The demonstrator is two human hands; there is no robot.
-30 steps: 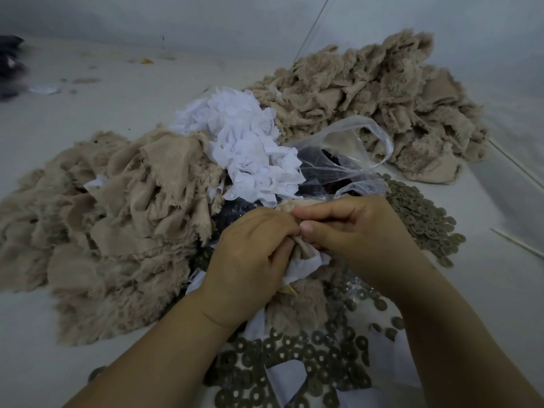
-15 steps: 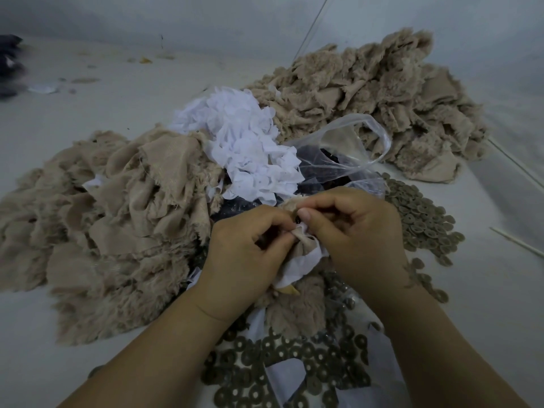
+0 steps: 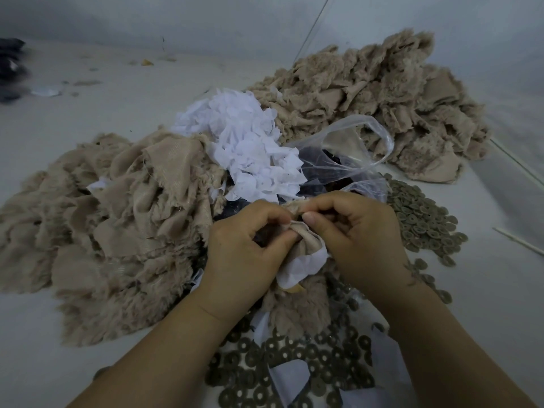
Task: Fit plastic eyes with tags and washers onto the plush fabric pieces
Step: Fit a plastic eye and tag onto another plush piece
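Just in front of the clear plastic bag, both hands meet over one beige plush piece, bunched and furry, a white tag hanging beneath it. The left hand pinches the fabric between thumb and curled fingers; the right hand pinches its top edge likewise. Since a second ago the hands have drawn slightly apart and the fabric shows more between them. Around them lie two beige plush heaps, left and far right, one mound of white tags, and two spreads of round washers, right and near, too many to count.
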